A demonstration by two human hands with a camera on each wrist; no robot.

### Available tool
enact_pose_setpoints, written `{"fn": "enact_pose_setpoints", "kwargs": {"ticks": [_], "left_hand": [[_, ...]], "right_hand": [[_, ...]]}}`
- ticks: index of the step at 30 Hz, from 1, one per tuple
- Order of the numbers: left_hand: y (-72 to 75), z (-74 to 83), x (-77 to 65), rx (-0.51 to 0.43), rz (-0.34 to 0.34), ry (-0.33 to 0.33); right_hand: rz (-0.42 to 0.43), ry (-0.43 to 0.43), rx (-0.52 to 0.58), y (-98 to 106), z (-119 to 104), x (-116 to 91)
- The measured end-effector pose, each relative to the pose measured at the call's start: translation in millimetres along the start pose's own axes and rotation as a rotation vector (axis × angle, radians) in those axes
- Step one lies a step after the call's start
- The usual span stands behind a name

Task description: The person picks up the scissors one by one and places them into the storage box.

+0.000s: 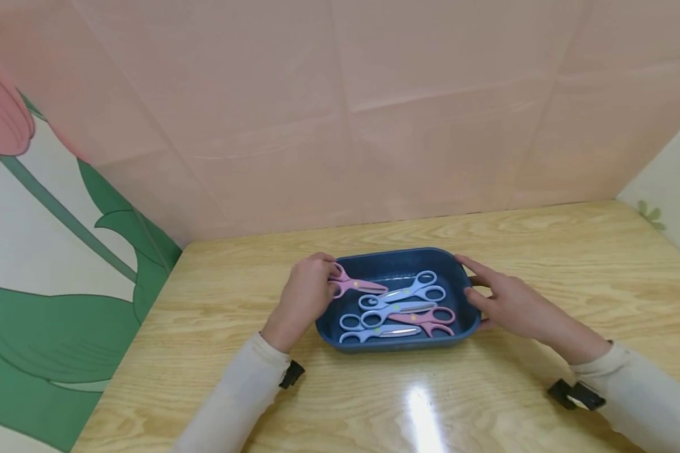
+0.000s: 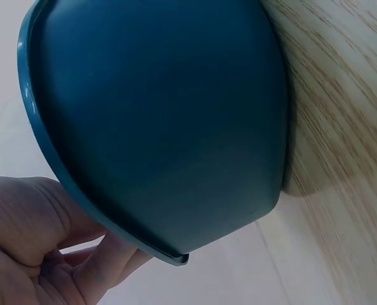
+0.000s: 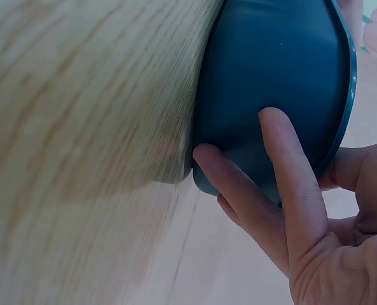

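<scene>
A dark blue tray (image 1: 393, 345) with rounded corners sits on the table, several pairs of scissors lying inside. At its left end my left hand (image 1: 306, 292) pinches the handles of pink scissors (image 1: 356, 285), whose blades point right. In the left wrist view its curled fingers show just past the tray's rim. My right hand (image 1: 512, 305) grips the opposite end of the tray, with fingers spread on the outer wall (image 3: 239, 76) and the thumb at the rim. Three light-blue scissors (image 1: 399, 307) overlap in the middle and front, beside a second pair of pink scissors (image 1: 435, 318).
The light wood table (image 1: 249, 289) extends around the tray. A pink sheet (image 1: 340, 126) hangs along its back edge. On the left stands a wall with a painted flower (image 1: 56, 327); a pale wall (image 1: 671, 189) is at the right.
</scene>
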State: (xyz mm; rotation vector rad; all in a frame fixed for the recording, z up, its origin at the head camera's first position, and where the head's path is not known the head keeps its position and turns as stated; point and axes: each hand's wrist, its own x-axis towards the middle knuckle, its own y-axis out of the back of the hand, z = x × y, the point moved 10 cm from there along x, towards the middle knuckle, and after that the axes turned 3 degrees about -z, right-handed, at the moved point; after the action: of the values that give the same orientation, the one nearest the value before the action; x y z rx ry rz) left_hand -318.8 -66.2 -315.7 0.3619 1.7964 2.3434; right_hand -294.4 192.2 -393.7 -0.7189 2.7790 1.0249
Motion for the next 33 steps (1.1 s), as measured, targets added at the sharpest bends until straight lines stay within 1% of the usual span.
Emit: {"fn": "enact_pose_setpoints", "kwargs": {"ticks": [5, 12, 15, 19, 22, 25, 29, 33], "left_hand": [[-0.9, 2.6, 0.7, -0.012, 0.016, -0.026], [-4.5, 2.9, 1.0, -0.034, -0.003, -0.028], [-5.5, 4.0, 1.2, -0.034, -0.002, -0.046], [-7.5, 6.4, 0.7, -0.017, 0.005, -0.093], [-9.7, 6.5, 0.0, 0.000, 0.005, -0.111], [-12.9, 5.1, 0.3, -0.008, -0.014, -0.100], [-16.8, 5.0, 0.9, 0.003, -0.039, -0.093], [-17.7, 8.6, 1.2, 0.023, -0.026, -0.119]], "right_hand": [[-0.001, -0.002, 0.006, 0, 1, -1], [0.002, 0.004, -0.007, 0, 1, -1], [0.006, 0.007, -0.014, 0, 1, 0], [0.006, 0.003, -0.019, 0, 0, 0], [0.004, 0.001, -0.022, 0, 0, 1], [0.005, 0.000, -0.024, 0, -1, 1], [0.004, -0.006, -0.016, 0, 0, 1], [0.002, -0.008, -0.008, 0, 1, 1]]}}
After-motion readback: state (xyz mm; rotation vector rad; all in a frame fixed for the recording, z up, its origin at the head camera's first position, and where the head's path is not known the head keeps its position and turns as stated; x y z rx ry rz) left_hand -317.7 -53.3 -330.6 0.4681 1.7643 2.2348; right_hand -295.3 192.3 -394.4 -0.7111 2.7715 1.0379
